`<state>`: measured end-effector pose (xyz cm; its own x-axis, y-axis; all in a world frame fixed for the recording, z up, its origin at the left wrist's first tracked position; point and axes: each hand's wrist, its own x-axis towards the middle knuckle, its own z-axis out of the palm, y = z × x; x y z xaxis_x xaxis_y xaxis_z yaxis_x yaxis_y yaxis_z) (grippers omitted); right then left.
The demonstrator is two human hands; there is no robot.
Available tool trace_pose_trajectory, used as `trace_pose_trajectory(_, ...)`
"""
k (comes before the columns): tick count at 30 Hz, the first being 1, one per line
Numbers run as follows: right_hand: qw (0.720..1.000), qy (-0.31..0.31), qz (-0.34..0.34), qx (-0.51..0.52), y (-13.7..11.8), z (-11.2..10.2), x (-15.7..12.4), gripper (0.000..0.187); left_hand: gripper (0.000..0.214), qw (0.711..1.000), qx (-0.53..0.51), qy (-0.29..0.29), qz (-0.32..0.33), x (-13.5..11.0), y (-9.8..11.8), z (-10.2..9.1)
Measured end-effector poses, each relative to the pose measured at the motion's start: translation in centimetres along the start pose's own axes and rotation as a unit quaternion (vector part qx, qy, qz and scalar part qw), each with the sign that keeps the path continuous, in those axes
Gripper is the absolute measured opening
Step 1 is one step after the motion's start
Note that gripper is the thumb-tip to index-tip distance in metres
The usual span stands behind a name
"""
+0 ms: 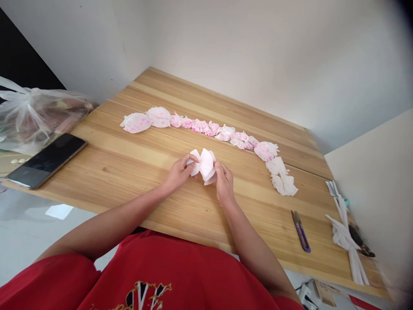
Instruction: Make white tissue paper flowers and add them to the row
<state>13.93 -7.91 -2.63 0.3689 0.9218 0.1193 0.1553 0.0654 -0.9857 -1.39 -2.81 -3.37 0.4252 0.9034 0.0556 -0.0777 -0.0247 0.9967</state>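
Observation:
Between my two hands, above the wooden table, is a white tissue paper flower (207,165) with its layers partly fanned out. My left hand (180,170) pinches its left side with thumb and fingers. On the opposite side, my right hand (225,181) grips the outer edge of the paper, fingers closed. Beyond my hands, several crumpled tissue flowers (201,126), white with pink specks, lie in a curved row. Plain whiter ones (284,184) end the row at the right.
Purple-handled thread snips (300,231) lie at the right, near folded white tissue strips (343,234) and a dark object (359,239). A phone (48,160) rests at the left edge beside a tied plastic bag (35,116). Walls border the wooden table (129,168) behind.

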Motion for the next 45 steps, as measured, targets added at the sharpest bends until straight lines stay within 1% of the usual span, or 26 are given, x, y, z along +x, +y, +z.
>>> trace_pose_trajectory(5, 1.000, -0.009, 0.014, 0.012, -0.1, 0.0, 0.1, 0.023, 0.015, 1.000, 0.011, -0.006, -0.010, 0.0, 0.0, -0.1)
trace_pose_trajectory(8, 0.999, -0.023, 0.023, -0.007, 0.0, 0.1, 0.0, 0.020, 0.020, 0.998, 0.058, -0.011, -0.007, 0.0, 0.0, -0.1)
trace_pose_trajectory(10, 0.999, -0.023, 0.013, -0.044, 0.0, 0.1, 0.0, 0.020, 0.024, 0.995, 0.096, -0.018, -0.001, 0.0, 0.1, -0.1)
trace_pose_trajectory(13, 0.994, -0.010, -0.028, -0.103, -0.1, 0.1, -0.1, 0.020, 0.028, 0.990, 0.139, -0.031, 0.011, -0.1, 0.0, 0.0)
trace_pose_trajectory(16, 0.986, -0.001, -0.074, -0.151, 0.0, 0.0, -0.1, 0.021, 0.028, 0.987, 0.157, -0.016, 0.021, -0.2, -0.3, 0.0)
trace_pose_trajectory(18, 0.976, 0.004, -0.114, -0.185, 0.1, -0.1, 0.0, 0.025, 0.025, 0.990, 0.136, -0.006, 0.025, -0.1, -0.4, 0.0)
trace_pose_trajectory(22, 0.952, 0.000, -0.191, -0.241, 0.1, -0.3, 0.0, 0.029, 0.024, 0.996, 0.082, -0.005, 0.021, 0.0, -0.3, 0.1)
trace_pose_trajectory(26, 0.932, -0.001, -0.233, -0.277, -0.1, -0.2, -0.1, 0.029, 0.028, 0.997, 0.080, -0.004, 0.019, 0.2, -0.1, 0.2)
trace_pose_trajectory(29, 0.926, 0.004, -0.244, -0.288, -0.2, -0.1, -0.2, 0.028, 0.031, 0.996, 0.087, -0.020, 0.027, 0.1, 0.1, 0.2)
trace_pose_trajectory(33, 0.918, 0.000, -0.259, -0.301, -0.4, 0.0, -0.4, 0.018, 0.033, 0.992, 0.112, -0.040, 0.036, 0.0, 0.6, 0.1)
trace_pose_trajectory(37, 0.914, -0.011, -0.264, -0.309, -0.3, 0.1, -0.6, 0.018, 0.032, 0.990, 0.133, -0.029, 0.023, -0.2, 0.9, 0.2)
trace_pose_trajectory(41, 0.920, -0.013, -0.244, -0.307, -0.3, 0.1, -0.6, 0.020, 0.025, 0.988, 0.150, -0.031, 0.018, -0.2, 0.6, 0.3)
trace_pose_trajectory(45, 0.928, -0.001, -0.226, -0.295, -0.3, 0.0, -0.5, 0.021, 0.023, 0.988, 0.149, -0.032, 0.014, -0.2, 0.5, 0.1)
